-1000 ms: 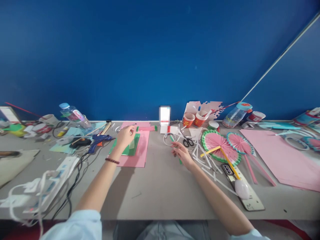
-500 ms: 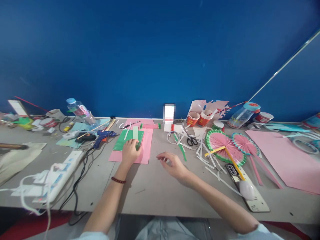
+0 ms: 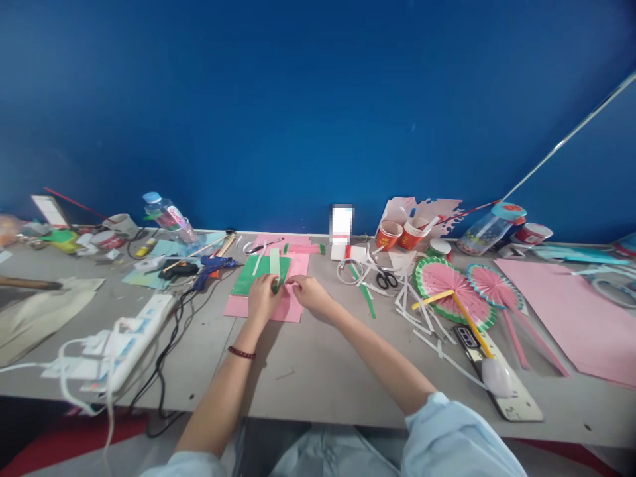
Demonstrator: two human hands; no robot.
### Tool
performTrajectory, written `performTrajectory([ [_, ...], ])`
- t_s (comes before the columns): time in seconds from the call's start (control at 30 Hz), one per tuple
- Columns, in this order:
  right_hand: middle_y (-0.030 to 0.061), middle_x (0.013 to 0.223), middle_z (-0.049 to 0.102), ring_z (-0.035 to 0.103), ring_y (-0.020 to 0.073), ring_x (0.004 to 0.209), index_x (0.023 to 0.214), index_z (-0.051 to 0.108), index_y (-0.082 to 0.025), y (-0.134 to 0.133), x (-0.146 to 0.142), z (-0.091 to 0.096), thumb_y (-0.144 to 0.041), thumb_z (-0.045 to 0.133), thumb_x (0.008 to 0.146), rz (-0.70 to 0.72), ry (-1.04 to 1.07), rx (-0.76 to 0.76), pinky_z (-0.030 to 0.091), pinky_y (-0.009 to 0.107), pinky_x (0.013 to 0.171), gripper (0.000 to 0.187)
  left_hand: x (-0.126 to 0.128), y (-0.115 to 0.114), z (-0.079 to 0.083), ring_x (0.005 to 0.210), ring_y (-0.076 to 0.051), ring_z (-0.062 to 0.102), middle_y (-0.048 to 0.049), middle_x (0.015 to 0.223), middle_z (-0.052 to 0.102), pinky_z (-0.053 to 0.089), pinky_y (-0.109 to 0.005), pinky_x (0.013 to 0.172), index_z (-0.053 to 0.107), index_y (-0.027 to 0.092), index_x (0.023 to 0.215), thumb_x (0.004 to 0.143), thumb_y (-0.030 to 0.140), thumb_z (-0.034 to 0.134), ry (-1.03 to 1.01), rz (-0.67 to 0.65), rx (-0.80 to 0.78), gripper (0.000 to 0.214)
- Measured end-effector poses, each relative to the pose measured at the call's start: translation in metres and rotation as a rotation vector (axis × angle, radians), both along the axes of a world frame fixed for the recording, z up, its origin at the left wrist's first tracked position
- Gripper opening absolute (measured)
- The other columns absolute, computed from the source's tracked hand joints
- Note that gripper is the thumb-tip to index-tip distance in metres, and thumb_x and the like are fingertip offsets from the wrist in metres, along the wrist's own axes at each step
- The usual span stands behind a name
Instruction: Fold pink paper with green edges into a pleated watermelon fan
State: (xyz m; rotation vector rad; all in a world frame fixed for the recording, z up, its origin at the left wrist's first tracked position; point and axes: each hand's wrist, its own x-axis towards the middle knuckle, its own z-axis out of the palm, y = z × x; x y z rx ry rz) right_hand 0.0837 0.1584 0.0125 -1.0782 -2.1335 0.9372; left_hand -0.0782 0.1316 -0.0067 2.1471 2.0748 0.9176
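Here, in the head view, both hands meet at centre frame over the green paper [image 3: 259,274], which lies on a pink sheet [image 3: 293,306] on the bench [image 3: 318,371]. The left hand [image 3: 263,299] and right hand [image 3: 311,293] pinch its near edge — fingers narrow, apparently gripping a pale green strip [image 3: 275,262]. Finished watermelon fans [image 3: 450,291] lie to the right, so this piece seems barely begun — folding and gluing are left.
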Motion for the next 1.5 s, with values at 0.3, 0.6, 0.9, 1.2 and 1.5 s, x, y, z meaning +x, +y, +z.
performTrajectory([
  [0.3,0.0015,0.093,0.071,0.063,0.0186,0.088,0.088,0.073,-0.024,0.018,-0.016,-0.01,-0.011,0.051,0.075,-0.202,0.017,-0.247,0.047,0.026,0.079,0.028,0.002,-0.001,0.002,0.087,-0.022,0.059,-0.0063,0.088,0.066,0.045,-0.032,0.079,0.06,0.02,0.099,0.079,0.023,0.05,-0.027,0.008,0.01,0.023],
  [0.6,-0.0006,0.071,0.067,0.06,0.0161,0.072,0.074,0.073,-0.024,0.018,-0.025,-0.011,-0.014,0.055,0.07,-0.256,0.027,-0.415,0.044,0.022,0.061,0.021,0.004,-0.002,0.004,0.089,-0.022,0.059,-0.0056,0.09,0.066,0.044,-0.031,0.079,0.059,0.022,0.099,0.079,0.021,0.049,0.013,0.013,-0.005,0.022],
  [0.9,-0.0044,0.048,0.05,0.043,0.0081,0.039,0.077,0.068,-0.018,0.012,-0.033,-0.005,-0.018,0.054,0.071,-0.285,0.193,-0.68,0.03,0.019,0.038,0.016,0.006,-0.003,0.003,0.088,-0.022,0.059,-0.0054,0.089,0.064,0.044,-0.03,0.076,0.058,0.021,0.101,0.078,0.02,0.049,-0.005,0.01,0.009,0.025],
  [1.2,-0.0016,0.061,0.061,0.042,0.0054,0.033,0.08,0.064,-0.015,0.016,-0.034,-0.003,-0.017,0.057,0.071,-0.358,0.36,-0.852,0.02,0.019,0.03,0.012,0.005,-0.003,-0.001,0.094,-0.026,0.057,-0.0094,0.096,0.062,0.045,-0.034,0.08,0.059,0.018,0.102,0.076,0.022,0.055,0.072,0.036,0.012,0.027],
  [1.5,0.0003,0.063,0.063,0.037,0.0037,0.032,0.076,0.063,-0.013,0.016,-0.033,0.008,-0.015,0.058,0.073,-0.367,0.437,-0.954,0.016,0.019,0.03,0.006,0.005,-0.001,-0.002,0.096,-0.025,0.059,-0.0077,0.101,0.063,0.044,-0.035,0.082,0.061,0.02,0.098,0.074,0.021,0.056,0.087,0.037,-0.017,0.025],
])
